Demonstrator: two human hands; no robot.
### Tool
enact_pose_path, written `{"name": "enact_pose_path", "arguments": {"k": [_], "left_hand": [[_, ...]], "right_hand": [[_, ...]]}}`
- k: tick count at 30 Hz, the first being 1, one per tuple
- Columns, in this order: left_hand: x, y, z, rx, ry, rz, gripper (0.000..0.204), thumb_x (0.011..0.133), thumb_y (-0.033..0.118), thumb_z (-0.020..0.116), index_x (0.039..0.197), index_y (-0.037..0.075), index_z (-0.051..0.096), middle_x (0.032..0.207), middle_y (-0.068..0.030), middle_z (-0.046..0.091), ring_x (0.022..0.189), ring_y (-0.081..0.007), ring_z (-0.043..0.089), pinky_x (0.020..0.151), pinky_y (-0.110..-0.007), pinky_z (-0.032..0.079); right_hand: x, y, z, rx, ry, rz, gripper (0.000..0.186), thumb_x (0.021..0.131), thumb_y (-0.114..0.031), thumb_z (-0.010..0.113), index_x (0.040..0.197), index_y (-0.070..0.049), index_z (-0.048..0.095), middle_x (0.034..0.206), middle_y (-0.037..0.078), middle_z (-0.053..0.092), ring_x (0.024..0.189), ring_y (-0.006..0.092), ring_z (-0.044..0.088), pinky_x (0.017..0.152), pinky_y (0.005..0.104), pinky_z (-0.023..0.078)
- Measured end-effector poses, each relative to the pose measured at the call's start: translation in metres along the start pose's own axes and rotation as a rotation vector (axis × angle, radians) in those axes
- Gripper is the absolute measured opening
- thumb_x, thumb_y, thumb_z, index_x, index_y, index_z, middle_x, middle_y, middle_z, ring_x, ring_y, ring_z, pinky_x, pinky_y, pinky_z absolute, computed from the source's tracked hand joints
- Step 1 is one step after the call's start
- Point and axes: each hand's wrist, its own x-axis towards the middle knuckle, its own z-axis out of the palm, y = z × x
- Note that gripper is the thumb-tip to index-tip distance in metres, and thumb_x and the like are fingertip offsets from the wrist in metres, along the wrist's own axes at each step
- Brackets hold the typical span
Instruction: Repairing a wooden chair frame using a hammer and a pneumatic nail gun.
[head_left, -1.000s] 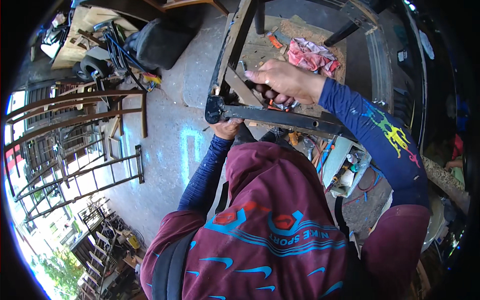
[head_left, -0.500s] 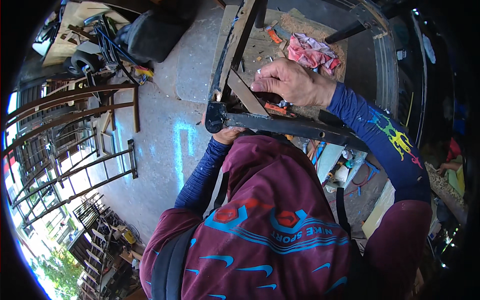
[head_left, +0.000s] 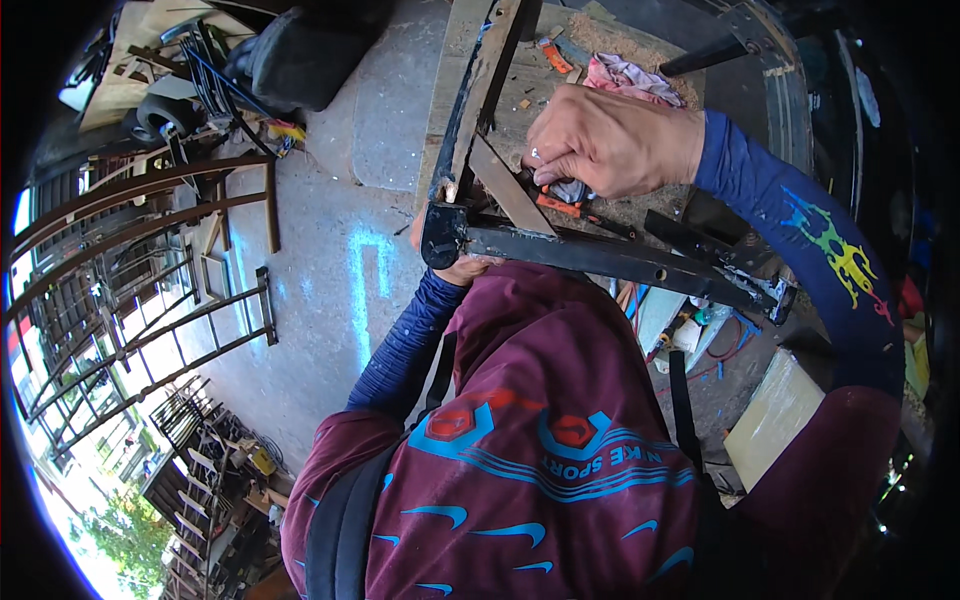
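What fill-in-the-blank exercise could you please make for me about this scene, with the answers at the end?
1. The slanting wooden strip spans one ____ of the black frame.
2. Comparing the left grip and the right grip, the ____ one is nearer the cloth.
3. The crumpled cloth is pink and ____.
4. Besides its multicoloured pattern, the right sleeve is dark ____.

Missing words: corner; right; white; blue.

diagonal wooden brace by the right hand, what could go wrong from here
The diagonal wooden brace might shift if bumped; whether it is fastened cannot be told. The left hand holds the frame corner, so its fingers could be pinched if the frame slips. The right hand, close by, could scrape against the brace.
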Motion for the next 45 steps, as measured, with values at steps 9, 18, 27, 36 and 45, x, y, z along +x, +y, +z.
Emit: {"name": "enact_pose_path", "arguments": {"k": [9,18,27,36,45], "left_hand": [[-0.003,0.004,-0.007,0.042,-0.136,-0.173,0.095,0.054,0.08,0.08,0.103,-0.001,0.07,0.091,-0.01,0.07,0.08,-0.0267,0.069,0.076,-0.038,0.054],[-0.004,-0.009,-0.003,0.089,-0.007,0.019,0.087,0.054,0.08,0.081,0.092,0.002,0.069,0.082,-0.0077,0.066,0.071,-0.0273,0.065,0.069,-0.038,0.051],[0.0,-0.009,0.002,0.093,-0.005,0.075,0.085,0.054,0.079,0.081,0.089,0.003,0.069,0.079,-0.0071,0.064,0.069,-0.0273,0.064,0.067,-0.038,0.05],[-0.025,-0.044,0.007,0.13,-0.084,0.116,0.077,0.055,0.071,0.086,0.086,0.003,0.067,0.076,-0.0061,0.061,0.068,-0.0263,0.062,0.065,-0.035,0.049],[-0.028,-0.044,0.007,0.063,-0.081,0.056,0.081,0.057,0.073,0.083,0.089,0.001,0.069,0.076,-0.0093,0.064,0.067,-0.0281,0.064,0.065,-0.038,0.052]], "right_hand": [[0.01,-0.018,-0.016,-0.038,-0.145,0.099,0.022,0.089,-0.013,0.066,0.084,0.006,0.058,0.084,0.02,0.061,0.082,0.0359,0.064,0.072,0.0432,0.05],[-0.015,-0.031,0.014,-0.497,-0.045,0.105,0.029,0.082,-0.012,0.066,0.107,0.002,0.061,0.093,0.017,0.061,0.092,0.0362,0.064,0.08,0.0433,0.052],[-0.01,-0.002,0.026,0.791,-0.03,0.741,0.032,0.102,-0.024,0.048,0.085,0.0,0.059,0.067,0.003,0.056,0.051,0.0109,0.053,0.043,0.0311,0.043],[-0.006,0.017,0.042,1.042,-0.006,0.708,0.023,0.101,-0.02,0.056,0.094,-0.001,0.067,0.063,-0.005,0.05,0.052,0.005,0.042,0.045,0.0243,0.033],[0.001,0.021,0.018,0.921,-0.244,0.572,0.027,0.102,-0.02,0.055,0.102,0.003,0.068,0.068,0.001,0.061,0.059,0.008,0.056,0.052,0.0262,0.045]]}}
